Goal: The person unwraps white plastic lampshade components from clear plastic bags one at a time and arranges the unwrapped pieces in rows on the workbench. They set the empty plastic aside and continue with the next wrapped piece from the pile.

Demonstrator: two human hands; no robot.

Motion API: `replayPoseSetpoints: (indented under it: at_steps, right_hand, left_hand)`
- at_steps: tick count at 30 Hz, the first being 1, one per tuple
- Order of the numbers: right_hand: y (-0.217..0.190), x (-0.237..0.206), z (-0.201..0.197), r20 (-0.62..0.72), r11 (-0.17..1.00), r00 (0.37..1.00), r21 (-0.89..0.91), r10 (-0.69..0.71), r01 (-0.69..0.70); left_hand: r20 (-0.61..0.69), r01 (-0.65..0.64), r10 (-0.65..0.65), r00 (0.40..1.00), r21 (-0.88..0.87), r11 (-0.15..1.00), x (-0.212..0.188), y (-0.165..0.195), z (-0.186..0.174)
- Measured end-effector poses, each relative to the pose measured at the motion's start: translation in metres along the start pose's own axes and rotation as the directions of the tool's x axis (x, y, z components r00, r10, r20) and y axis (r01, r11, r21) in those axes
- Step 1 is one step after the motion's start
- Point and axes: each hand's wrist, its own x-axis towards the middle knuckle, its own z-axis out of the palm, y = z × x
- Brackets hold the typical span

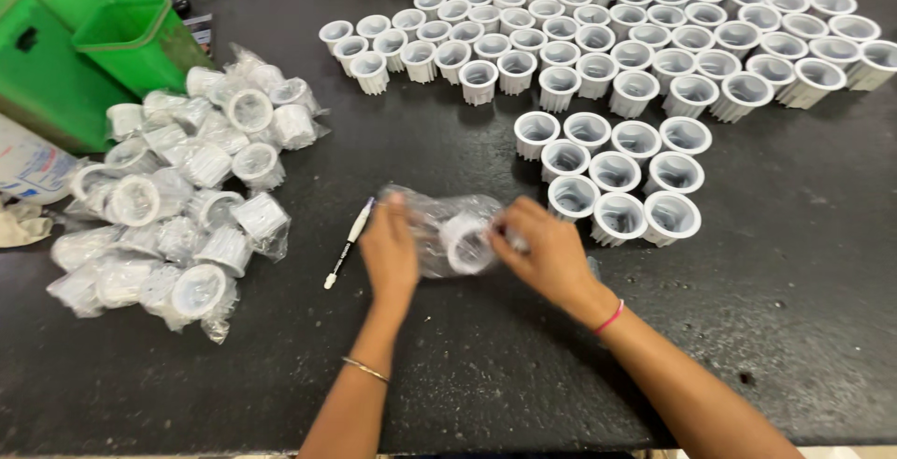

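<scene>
Both forearms reach in from the near edge of the dark desk (467,375). Left hand (390,252) pinches one end of a clear plastic bag (439,225), right hand (547,254) grips the other end, holding a white ribbed cup (467,242) inside. A pen (348,242) lies just left; bagged cups (177,216) are piled left, bare cups (617,188) stand right.

Both forearms reach forward from the lower edge and converge toward the middle. The left hand (390,252) lies palm down with its fingers curled in a pinch, a thin bangle on its wrist. The right hand (551,255) angles inward, fingertips pinched together, a pink band at its wrist.
</scene>
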Motion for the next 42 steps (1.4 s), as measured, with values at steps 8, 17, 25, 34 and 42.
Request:
replayPoseSetpoints:
  at_steps: [8,17,25,34,42]
  right_hand:
    - [0.017,0.030,-0.016,-0.185,0.954,0.978,-0.260,0.101,-0.148]
    - [-0.005,0.027,-0.031,-0.243,0.987,0.968,-0.124,0.067,-0.099]
    - [-0.043,0.002,0.004,0.013,0.963,0.963,0.042,-0.268,0.267]
    - [-0.024,0.004,0.015,0.088,0.986,0.992,-0.129,-0.096,0.107]
    - [-0.030,-0.001,0.019,0.214,0.965,0.976,-0.247,-0.031,0.085]
  left_hand:
    - [-0.129,0.120,-0.141,0.982,-0.163,0.979,0.012,0.013,-0.024]
    - [-0.047,-0.074,0.064,0.997,-0.239,0.968,0.007,-0.012,-0.008]
    - [0.516,0.470,-0.066,0.854,-0.710,0.525,-0.013,-0.018,0.023]
    - [0.650,0.164,0.144,0.746,-0.389,0.906,-0.009,-0.004,0.005]
    - [-0.240,-0.116,0.474,0.847,0.787,0.606,0.060,-0.054,-0.090]
